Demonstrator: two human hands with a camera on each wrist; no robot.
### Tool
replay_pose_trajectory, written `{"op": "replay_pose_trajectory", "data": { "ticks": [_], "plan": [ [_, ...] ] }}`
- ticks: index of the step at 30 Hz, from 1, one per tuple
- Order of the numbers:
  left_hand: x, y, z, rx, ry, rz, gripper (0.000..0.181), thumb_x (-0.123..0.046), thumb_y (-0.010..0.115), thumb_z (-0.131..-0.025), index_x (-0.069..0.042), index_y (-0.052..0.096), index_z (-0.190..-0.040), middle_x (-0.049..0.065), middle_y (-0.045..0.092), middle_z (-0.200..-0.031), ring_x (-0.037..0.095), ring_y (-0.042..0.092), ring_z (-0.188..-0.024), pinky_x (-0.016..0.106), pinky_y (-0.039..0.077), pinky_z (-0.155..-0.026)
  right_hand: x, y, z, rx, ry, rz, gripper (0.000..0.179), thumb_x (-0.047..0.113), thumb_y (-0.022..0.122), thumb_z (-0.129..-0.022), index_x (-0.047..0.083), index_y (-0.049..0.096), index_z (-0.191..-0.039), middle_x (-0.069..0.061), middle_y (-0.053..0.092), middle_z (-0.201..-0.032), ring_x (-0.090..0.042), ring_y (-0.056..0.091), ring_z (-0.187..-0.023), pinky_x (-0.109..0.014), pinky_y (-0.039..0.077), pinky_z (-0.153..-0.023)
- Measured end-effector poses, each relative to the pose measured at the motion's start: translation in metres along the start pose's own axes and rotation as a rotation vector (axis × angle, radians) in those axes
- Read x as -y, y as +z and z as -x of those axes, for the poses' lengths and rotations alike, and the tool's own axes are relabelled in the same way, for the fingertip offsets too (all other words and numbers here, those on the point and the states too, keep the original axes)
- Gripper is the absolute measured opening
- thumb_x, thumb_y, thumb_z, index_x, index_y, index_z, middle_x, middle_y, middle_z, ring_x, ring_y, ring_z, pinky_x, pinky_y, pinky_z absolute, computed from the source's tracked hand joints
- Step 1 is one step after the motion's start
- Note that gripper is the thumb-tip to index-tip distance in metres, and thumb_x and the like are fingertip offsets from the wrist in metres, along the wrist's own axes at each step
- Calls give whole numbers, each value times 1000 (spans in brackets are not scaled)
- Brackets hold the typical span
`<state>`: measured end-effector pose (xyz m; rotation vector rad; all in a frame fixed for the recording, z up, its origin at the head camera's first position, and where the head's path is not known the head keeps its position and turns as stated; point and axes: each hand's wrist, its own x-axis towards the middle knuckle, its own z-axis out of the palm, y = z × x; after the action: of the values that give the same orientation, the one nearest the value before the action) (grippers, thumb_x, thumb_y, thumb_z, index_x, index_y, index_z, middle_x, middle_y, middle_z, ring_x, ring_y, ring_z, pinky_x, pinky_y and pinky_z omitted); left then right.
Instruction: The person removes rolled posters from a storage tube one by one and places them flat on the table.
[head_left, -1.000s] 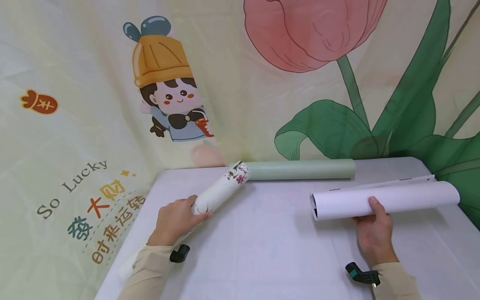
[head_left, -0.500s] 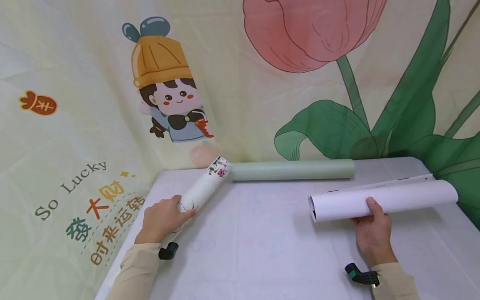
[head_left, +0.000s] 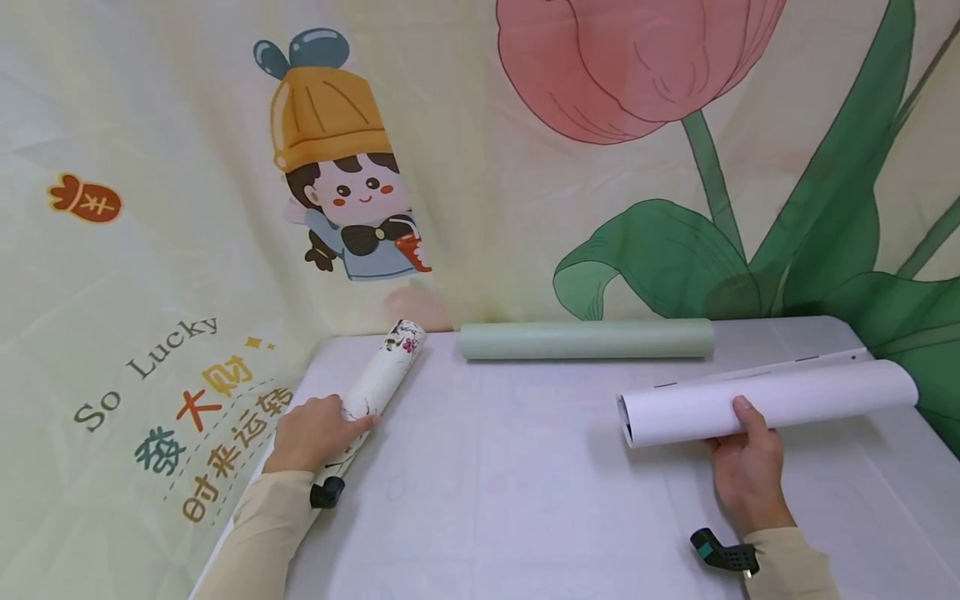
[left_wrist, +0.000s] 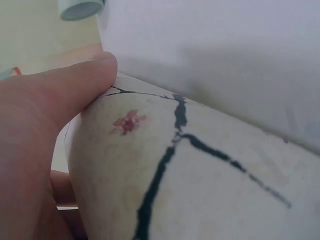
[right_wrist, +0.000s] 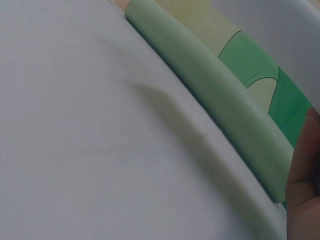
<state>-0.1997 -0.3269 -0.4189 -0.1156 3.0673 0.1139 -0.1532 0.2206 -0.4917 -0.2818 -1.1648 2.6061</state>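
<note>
"What are the hands gripping?"

"Two of three cylindrical rolls. The left hand (head_left: 311, 433) is curling round the flower-printed roll (head_left: 380, 375) at the table's (head_left: 525, 500) ten o'clock; the right hand (head_left: 750, 477) is pinching the smooth white roll (head_left: 832, 397), thumb against fingers, between two and three."

"The third?"

"A satiny pale-green roll (head_left: 588, 342) is lying at twelve."

"Any writing?"

"The backdrop (head_left: 465, 167) is showing 'So Lucky' and Chinese characters towards nine."

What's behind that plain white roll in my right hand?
Just behind the white roll, a thin white edge with dark marks shows, then the table and, at right, printed green leaves. The roll covers anything directly behind it; whether that edge joins it is hidden.
</note>
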Motion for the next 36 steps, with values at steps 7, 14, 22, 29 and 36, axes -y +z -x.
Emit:
{"op": "replay_pose_trajectory", "data": {
  "ticks": [7,14,22,29,36],
  "plan": [
    [7,2,-4,29,-42,12,61,-62,67,-85,-1,60,-85,8,54,-67,23,50,-57,35,36,-47,-1,0,-1,8,-4,-5,37,26,51,-105,18,34,-136,-2,41,-132,-20,45,-120,-33,51,-84],
    [17,4,-5,69,-90,38,59,-60,66,-87,-1,60,-83,8,54,-66,23,51,-58,34,36,-48,-2,-1,1,41,-9,10,36,26,49,-106,18,33,-137,-2,40,-133,-20,45,-121,-33,51,-85],
    [22,5,-5,78,-129,56,62,-61,63,-88,1,61,-85,10,54,-67,24,52,-60,34,37,-50,-3,-1,1,40,-9,46,38,28,49,-106,20,33,-138,-2,39,-134,-20,44,-121,-32,50,-85],
    [22,5,-4,66,-136,64,63,-61,62,-89,3,62,-86,10,54,-67,25,52,-61,35,38,-50,-5,-2,1,50,-7,71,43,30,50,-106,23,29,-143,-1,38,-138,-22,42,-125,-32,50,-88],
    [27,8,-8,85,-150,74,67,-65,59,-89,2,62,-87,11,55,-69,26,53,-62,37,40,-51,-7,-3,1,54,-9,75,41,29,49,-106,22,30,-141,-2,39,-136,-20,44,-123,-32,50,-87]
  ]
}}
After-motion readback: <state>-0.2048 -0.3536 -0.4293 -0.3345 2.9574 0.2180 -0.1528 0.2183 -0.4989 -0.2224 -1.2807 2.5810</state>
